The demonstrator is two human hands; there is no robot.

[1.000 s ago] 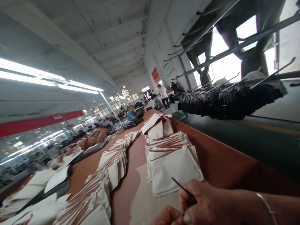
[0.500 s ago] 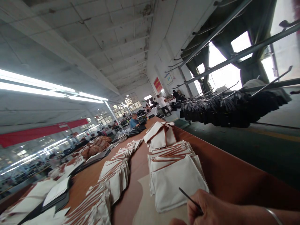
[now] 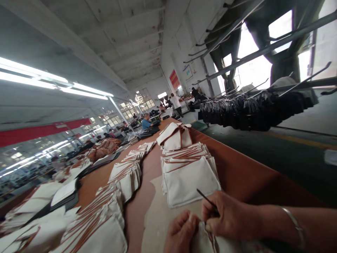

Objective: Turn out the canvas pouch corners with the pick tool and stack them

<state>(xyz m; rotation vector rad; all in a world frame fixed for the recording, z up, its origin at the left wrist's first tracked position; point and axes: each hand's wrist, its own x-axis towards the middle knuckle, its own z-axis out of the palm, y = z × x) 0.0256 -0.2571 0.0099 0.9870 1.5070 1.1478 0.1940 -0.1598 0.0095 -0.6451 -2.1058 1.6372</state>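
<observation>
My right hand (image 3: 223,214) grips a thin dark tool (image 3: 206,199), whose tip points up and left. Its fingertips also meet the edge of a white fabric piece (image 3: 198,240) with a brown inner edge, low in the view. My left hand (image 3: 181,230) pinches the same piece just to the left, close to the right hand. Beyond the hands lies a stack of white pieces with brown trim (image 3: 191,181). The lower part of the held piece is cut off by the frame.
A long overlapping row of white pieces (image 3: 129,175) runs along the left of the brown table (image 3: 137,211). More white and black pieces lie farther left. On the right, a metal rack holds dark items (image 3: 237,114). Several people work in the background, one in blue (image 3: 146,122).
The view has tilted down, so the table and stack appear higher. My left hand, barely visible before, now shows with the white piece, and my right hand has come against its edge.
</observation>
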